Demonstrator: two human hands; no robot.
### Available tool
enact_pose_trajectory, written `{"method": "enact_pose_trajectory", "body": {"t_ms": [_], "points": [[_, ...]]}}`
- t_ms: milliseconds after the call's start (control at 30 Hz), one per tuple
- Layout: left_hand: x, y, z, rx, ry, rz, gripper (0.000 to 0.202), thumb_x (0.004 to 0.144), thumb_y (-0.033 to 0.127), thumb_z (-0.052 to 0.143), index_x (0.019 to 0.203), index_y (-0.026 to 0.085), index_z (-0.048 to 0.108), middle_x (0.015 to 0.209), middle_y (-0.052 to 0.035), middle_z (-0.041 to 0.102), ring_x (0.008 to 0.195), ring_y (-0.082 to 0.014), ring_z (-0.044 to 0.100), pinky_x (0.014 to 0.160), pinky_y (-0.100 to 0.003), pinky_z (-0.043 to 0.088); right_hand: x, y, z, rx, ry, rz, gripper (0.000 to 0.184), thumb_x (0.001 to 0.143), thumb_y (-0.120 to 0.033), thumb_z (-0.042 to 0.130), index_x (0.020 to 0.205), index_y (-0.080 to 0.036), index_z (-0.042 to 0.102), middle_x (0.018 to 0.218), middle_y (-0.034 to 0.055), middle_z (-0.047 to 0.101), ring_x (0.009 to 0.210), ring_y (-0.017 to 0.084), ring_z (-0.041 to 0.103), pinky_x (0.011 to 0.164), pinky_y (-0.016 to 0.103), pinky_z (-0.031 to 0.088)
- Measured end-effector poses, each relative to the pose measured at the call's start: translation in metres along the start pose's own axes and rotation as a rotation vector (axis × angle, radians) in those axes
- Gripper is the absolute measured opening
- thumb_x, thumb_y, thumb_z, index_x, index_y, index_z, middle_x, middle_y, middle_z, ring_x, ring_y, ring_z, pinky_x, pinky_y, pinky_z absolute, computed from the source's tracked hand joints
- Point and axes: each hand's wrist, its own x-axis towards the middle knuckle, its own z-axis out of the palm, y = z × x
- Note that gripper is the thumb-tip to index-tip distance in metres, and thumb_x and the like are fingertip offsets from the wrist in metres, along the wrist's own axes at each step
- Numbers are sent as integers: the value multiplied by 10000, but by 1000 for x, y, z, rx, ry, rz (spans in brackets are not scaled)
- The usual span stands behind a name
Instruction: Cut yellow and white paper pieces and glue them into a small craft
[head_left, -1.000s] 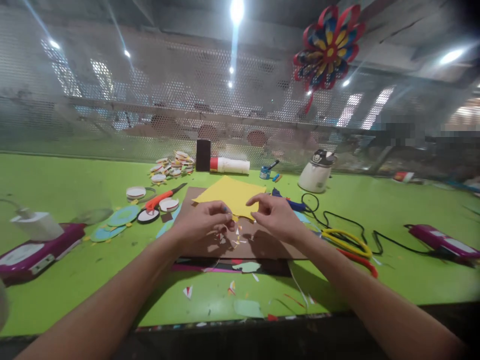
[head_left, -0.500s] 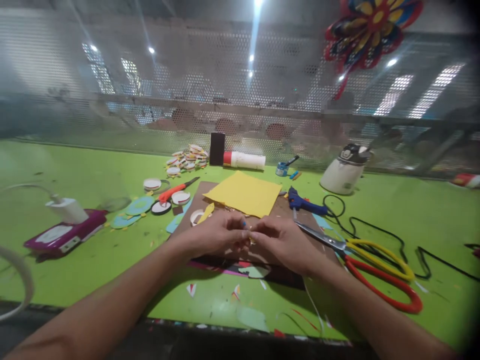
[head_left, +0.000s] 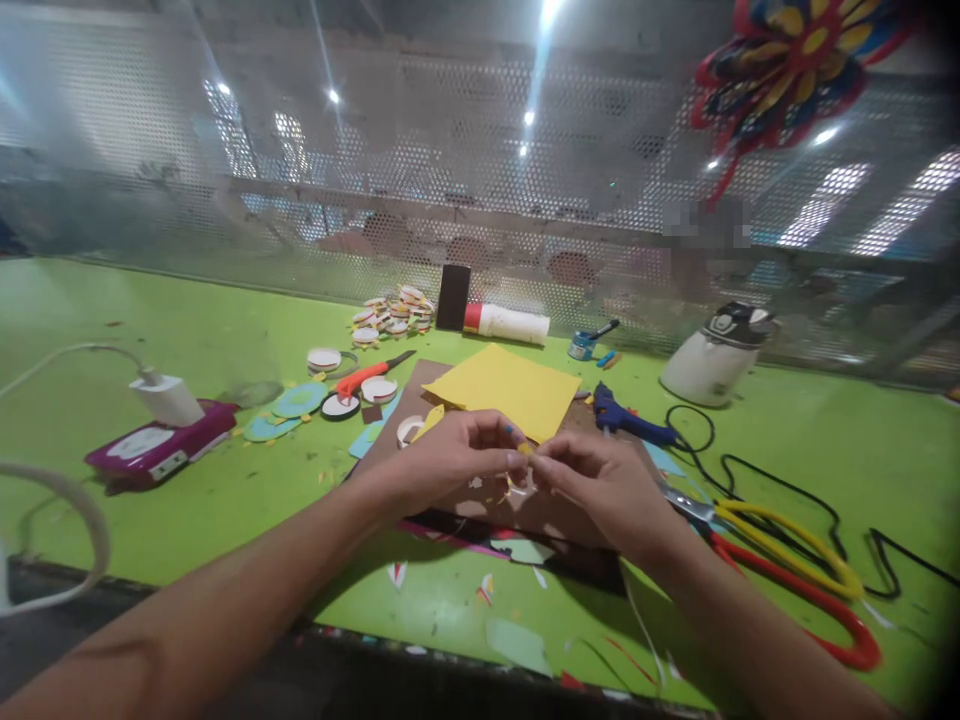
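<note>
My left hand point(head_left: 461, 455) and my right hand point(head_left: 604, 480) meet fingertip to fingertip above a brown board point(head_left: 517, 515). Between their pinched thumbs and fingers is a small yellow piece point(head_left: 524, 449), partly covered by the fingertips; its exact shape cannot be made out. A small blue spot shows on a left fingertip. Just beyond the hands, a yellow sheet point(head_left: 506, 385) lies across the back of the board. By my left wrist are a white ring point(head_left: 409, 430) and a yellow cut-out point(head_left: 430, 425). Large scissors point(head_left: 780, 540) with yellow and red handles lie beside my right forearm.
A blue glue gun point(head_left: 630, 415) with black cord lies right of the board, before a white kettle-like container point(head_left: 712, 360). Left are an orange-handled cutter point(head_left: 364, 377), round pieces, and a purple power strip point(head_left: 165, 450). A phone-like slab point(head_left: 453, 297) stands at the back.
The camera view has turned slightly left and tilted, so things sit further right. My hands have risen a little, and the yellow piece between them shows more clearly.
</note>
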Motion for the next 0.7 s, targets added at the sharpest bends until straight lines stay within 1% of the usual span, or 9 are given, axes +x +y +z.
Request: {"method": "enact_pose_trajectory", "body": {"t_ms": [67, 133, 233, 300, 400, 467, 533, 600, 700], "points": [[-1, 2, 3, -6, 44, 5, 177, 745, 264, 707, 857, 152, 629, 773, -19, 666, 674, -104, 580, 656, -240, 451, 0, 1, 2, 97, 48, 37, 230, 777, -367, 669, 724, -143, 663, 618, -8, 615, 586, 107, 522, 583, 232, 418], [-2, 2, 5, -9, 61, 8, 167, 746, 253, 705, 878, 157, 669, 784, -19, 676, 686, -105, 585, 676, -239, 456, 0, 1, 4, 179, 79, 61, 238, 778, -372, 680, 719, -142, 662, 618, -9, 615, 593, 103, 524, 601, 234, 422], [-3, 1, 8, -18, 96, -7, 164, 744, 246, 706, 880, 155, 720, 794, -30, 694, 706, -107, 590, 681, -220, 446, 0, 4, 8, 293, 87, 88, 245, 778, -374, 694, 702, -143, 659, 616, -9, 618, 589, 97, 527, 605, 235, 421], [-3, 2, 10, -71, 121, -41, 167, 726, 251, 724, 859, 151, 734, 783, -36, 701, 699, -112, 594, 668, -220, 449, 0, 6, 11, 369, 80, 111, 239, 771, -371, 706, 708, -144, 667, 618, -9, 621, 580, 94, 530, 601, 237, 426], [-3, 1, 14, -188, 148, -122, 217, 680, 265, 764, 854, 138, 733, 770, -56, 705, 694, -142, 619, 679, -263, 479, 0, 9, 13, 456, 67, 142, 223, 756, -363, 723, 727, -146, 680, 634, -8, 625, 578, 96, 539, 596, 240, 437], [-3, 0, 15, -236, 162, -145, 243, 663, 276, 779, 848, 127, 725, 776, -70, 706, 697, -161, 633, 694, -296, 496, -1, 9, 15, 470, 68, 148, 216, 753, -358, 726, 736, -147, 686, 654, -2, 635, 589, 99, 547, 600, 241, 441], [-2, -3, 15, -262, 161, -129, 230, 662, 274, 782, 819, 120, 712, 766, -72, 701, 694, -166, 638, 704, -311, 504, -2, 8, 15, 447, 73, 143, 211, 765, -355, 713, 745, -146, 695, 672, 5, 646, 609, 101, 554, 615, 241, 445], [0, -4, 13, -288, 161, -109, 205, 670, 272, 778, 785, 127, 688, 719, -54, 686, 654, -155, 630, 683, -318, 511, -2, 6, 14, 403, 73, 126, 207, 777, -355, 697, 773, -148, 704, 702, 13, 658, 640, 106, 565, 638, 243, 452], [3, 0, 4, -291, 229, -55, 178, 695, 266, 756, 758, 143, 644, 681, -24, 669, 595, -130, 611, 628, -297, 513, -1, 6, 13, 312, 66, 91, 213, 786, -354, 674, 880, -166, 706, 756, 17, 672, 661, 119, 582, 644, 252, 467]]}}
